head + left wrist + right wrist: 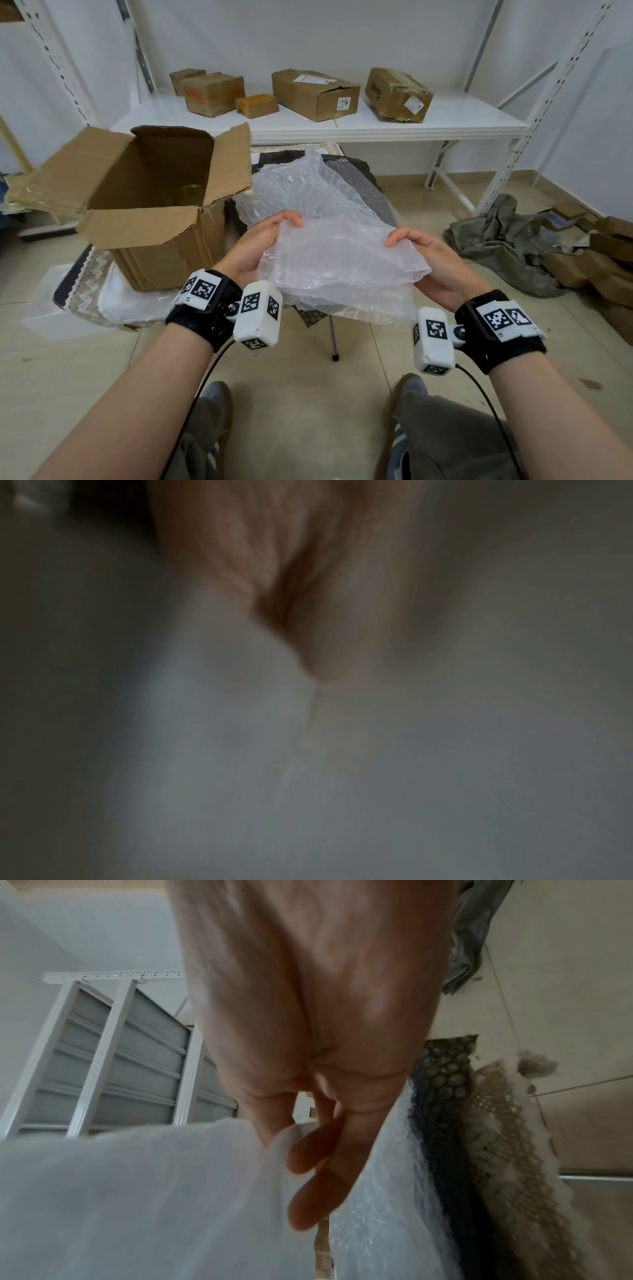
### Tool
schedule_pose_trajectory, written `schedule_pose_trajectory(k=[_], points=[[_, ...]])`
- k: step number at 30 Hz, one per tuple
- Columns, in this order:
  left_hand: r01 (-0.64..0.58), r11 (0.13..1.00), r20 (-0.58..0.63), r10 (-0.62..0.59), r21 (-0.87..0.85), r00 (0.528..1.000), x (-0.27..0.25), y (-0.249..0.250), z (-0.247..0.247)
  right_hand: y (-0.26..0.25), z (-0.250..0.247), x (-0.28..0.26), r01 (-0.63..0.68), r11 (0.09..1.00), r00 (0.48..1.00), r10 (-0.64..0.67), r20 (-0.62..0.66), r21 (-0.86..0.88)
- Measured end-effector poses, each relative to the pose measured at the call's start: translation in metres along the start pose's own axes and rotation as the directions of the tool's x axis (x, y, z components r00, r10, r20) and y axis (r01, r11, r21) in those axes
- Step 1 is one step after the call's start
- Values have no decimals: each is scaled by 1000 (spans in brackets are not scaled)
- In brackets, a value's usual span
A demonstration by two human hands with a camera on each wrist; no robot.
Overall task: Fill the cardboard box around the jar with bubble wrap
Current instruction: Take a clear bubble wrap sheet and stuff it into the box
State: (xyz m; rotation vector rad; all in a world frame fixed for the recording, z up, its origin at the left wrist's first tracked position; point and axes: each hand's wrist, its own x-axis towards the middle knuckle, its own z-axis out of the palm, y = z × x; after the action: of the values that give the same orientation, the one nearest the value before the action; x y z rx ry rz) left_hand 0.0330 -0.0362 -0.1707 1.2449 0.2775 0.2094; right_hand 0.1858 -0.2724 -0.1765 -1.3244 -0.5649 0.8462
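Both hands, the left hand (260,241) and right hand (428,260), pinch a bubble wrap (335,253) sheet held above the desk (82,284), right of the open cardboard box (150,212). Its long axis runs away from the person. Stuffed carelessly, it could topple the barely visible jar (190,195).

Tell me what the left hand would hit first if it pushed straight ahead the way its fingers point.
The left hand points up and away, gripping the clear bubble wrap sheet. Straight on, it would likely meet the rest of that crumpled wrap first; the open brown cardboard box sits off to its left. Depth is hard to judge.
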Motion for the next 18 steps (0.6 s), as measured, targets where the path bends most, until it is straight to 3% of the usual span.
schedule_pose_trajectory(k=[3, 7, 10, 13, 18], points=[[1, 1000, 72, 0, -18, 997, 3, -6, -10, 1, -1, 2, -16, 1000, 1000, 15, -8, -12], [64, 960, 256, 8, -274, 967, 14, -18, -22, -3, 3, -1, -39, 999, 997, 41, 61, -24], [106, 933, 191, -41, -344, 981, 22, -23, -26, -6, 5, -4, -39, 999, 997, 39, 62, -5], [80, 940, 200, -13, -331, 980, 23, -25, -29, -7, 4, -5, -15, 999, 1000, 15, 14, 29], [-7, 992, -34, 3, -129, 999, 15, -16, -15, -5, 7, -4, -143, 989, 989, 141, 55, 38]])
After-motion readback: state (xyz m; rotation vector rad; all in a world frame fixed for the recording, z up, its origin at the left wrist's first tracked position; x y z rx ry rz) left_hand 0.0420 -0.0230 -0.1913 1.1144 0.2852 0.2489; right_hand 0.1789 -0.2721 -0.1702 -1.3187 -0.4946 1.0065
